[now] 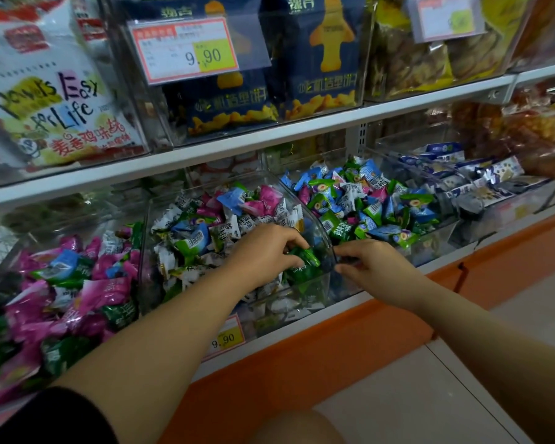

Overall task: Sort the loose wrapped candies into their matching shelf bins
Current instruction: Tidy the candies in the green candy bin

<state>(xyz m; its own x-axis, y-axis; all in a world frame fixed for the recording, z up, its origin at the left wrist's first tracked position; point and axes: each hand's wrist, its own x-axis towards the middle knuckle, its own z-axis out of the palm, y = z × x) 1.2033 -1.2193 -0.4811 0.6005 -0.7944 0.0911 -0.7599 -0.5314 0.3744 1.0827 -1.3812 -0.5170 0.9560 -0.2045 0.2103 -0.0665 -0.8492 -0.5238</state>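
My left hand (263, 251) reaches into the middle clear bin (321, 225), which holds mostly white wrapped candies mixed with green, blue and pink ones. Its fingers pinch a green wrapped candy (306, 256) near the bin's front right corner. My right hand (372, 267) grips the curved front wall of that same bin at its right edge. The bin to the left (77, 283) is full of pink and green candies. The bin to the right (366, 203) holds green, blue and white candies.
Further right sits a bin of blue-and-white packets (481, 174). An upper shelf (269, 133) carries clear boxes of snack bags with a 9.90 price tag (186, 49). An orange base panel (334, 354) and pale floor tiles (430, 395) lie below.
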